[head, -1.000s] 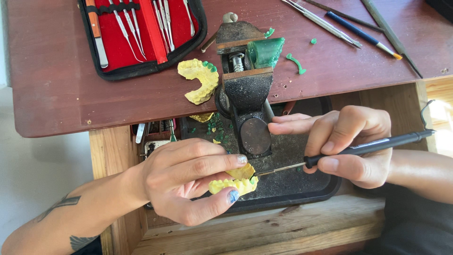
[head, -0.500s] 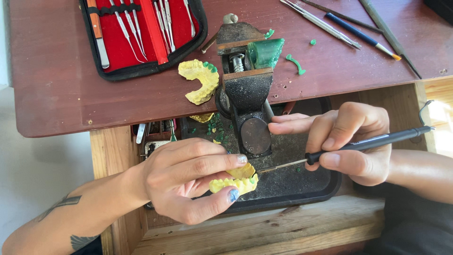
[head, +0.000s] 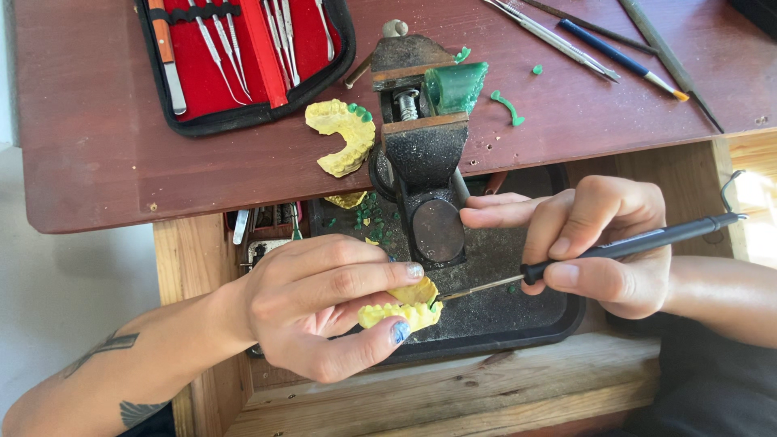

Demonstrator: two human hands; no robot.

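A: From the head camera, what differs from half a second back?

B: Very little. The right hand has barely shifted, and the black tool lies at much the same slant as before. The left hand and the yellow teeth cast sit where they were.

A: How is the left hand posed?

B: Forearm in from the lower left, palm turned inward, fingers curled around the cast. The thumb presses it from below and the forefinger lies across its top, so the grip is closed on it (firm, by the look). The cast is held just above the black tray, in front of the vise.

A: And the right?

B: It comes from the right edge, pinching the tool like a pen between thumb and fingers, with one finger stretched out toward the vise. The thin metal tip meets the cast at a small green spot.

A: Anything else about?

B: A second yellow cast lies on the brown table, beside a red-lined tool case. Green scraps are scattered in the tray and on the table.
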